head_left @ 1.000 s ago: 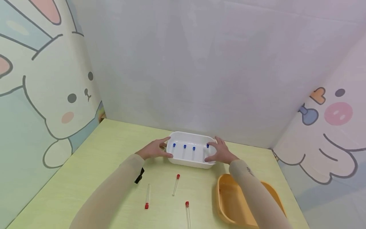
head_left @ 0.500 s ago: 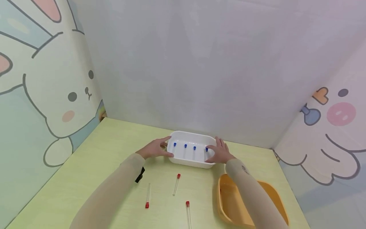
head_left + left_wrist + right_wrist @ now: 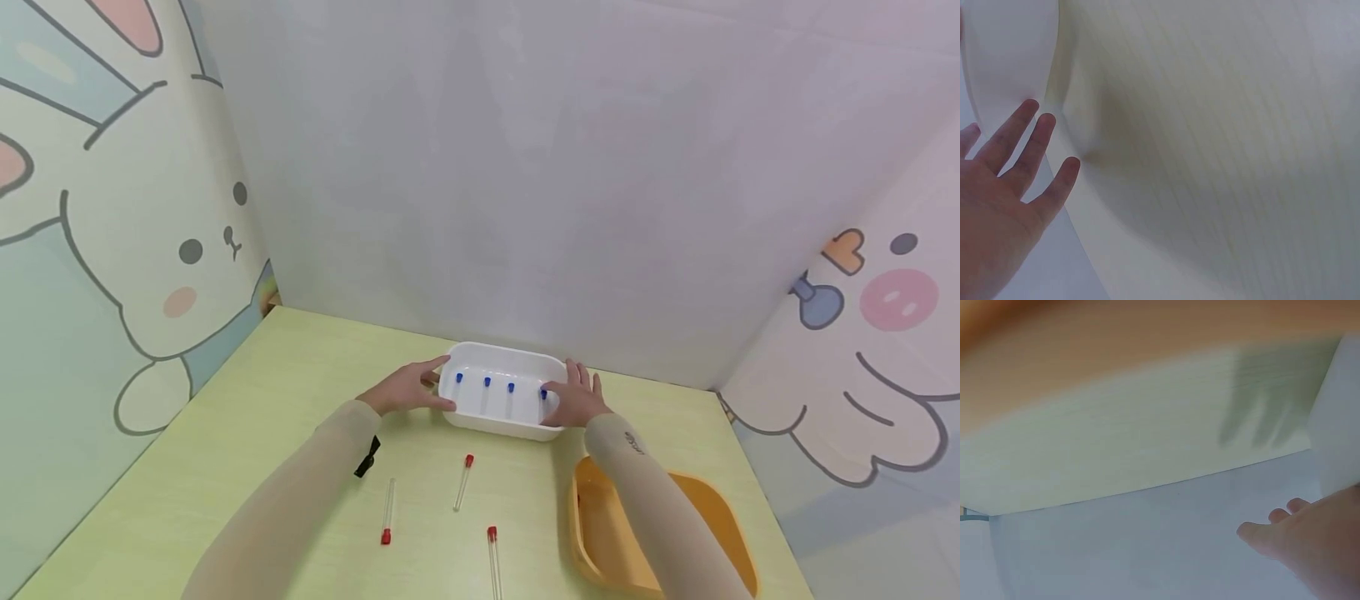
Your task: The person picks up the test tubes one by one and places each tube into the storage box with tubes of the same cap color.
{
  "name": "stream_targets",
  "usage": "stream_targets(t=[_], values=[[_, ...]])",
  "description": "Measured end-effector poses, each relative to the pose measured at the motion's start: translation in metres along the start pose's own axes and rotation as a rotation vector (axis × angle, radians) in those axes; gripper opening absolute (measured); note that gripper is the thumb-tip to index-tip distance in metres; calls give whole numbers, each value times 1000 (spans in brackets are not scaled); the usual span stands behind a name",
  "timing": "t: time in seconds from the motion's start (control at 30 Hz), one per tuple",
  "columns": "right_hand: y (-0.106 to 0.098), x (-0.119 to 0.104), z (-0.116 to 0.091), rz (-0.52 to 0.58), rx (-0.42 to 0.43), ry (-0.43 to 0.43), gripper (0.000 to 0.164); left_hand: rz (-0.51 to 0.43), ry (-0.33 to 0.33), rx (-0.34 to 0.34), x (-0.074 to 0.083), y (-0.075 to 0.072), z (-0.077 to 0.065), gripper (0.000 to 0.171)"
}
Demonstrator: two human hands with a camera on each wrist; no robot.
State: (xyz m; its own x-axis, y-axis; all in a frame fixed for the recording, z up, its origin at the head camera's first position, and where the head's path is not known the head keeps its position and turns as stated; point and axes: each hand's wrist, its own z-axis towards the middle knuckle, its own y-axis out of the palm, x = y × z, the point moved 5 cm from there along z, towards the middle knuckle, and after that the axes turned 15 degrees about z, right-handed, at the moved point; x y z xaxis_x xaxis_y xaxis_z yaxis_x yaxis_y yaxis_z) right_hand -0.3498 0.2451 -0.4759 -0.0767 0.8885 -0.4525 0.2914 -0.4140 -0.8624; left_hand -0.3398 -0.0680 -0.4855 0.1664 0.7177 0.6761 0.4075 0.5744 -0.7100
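At the back of the table lies a white tray (image 3: 498,423) with several blue-capped test tubes in a row inside. My left hand (image 3: 405,389) spans its left end, thumb at the near rim and index finger toward the far rim. In the left wrist view, the fingers (image 3: 1034,147) are straight and spread beside the tray wall (image 3: 1013,50). Inside the right end, my right hand (image 3: 579,404) pinches the rightmost blue-capped test tube (image 3: 543,395) lengthwise, index finger by the cap and thumb near the other end. Its remaining fingers stretch over the right rim.
Three red-capped test tubes lie loose nearer the front: a left one (image 3: 388,510), a middle one (image 3: 462,483) and a front one (image 3: 493,558). A yellow-orange basin (image 3: 581,542) stands at the right, under my right forearm. A pale wall hanging (image 3: 480,208) rises behind the tray.
My right index finger and the rightmost tube's blue cap have shifted slightly toward the front of the tray. My left hand keeps its place at the left end.
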Motion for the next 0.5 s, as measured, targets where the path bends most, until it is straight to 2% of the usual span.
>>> stream_targets(t=[0.3,0.5], values=[[1,0,0,6,19,-5,77,4,2,0,-3,1,2,107],[1,3,2,18,2,-20,82,7,0,-1,-2,1,2,108]])
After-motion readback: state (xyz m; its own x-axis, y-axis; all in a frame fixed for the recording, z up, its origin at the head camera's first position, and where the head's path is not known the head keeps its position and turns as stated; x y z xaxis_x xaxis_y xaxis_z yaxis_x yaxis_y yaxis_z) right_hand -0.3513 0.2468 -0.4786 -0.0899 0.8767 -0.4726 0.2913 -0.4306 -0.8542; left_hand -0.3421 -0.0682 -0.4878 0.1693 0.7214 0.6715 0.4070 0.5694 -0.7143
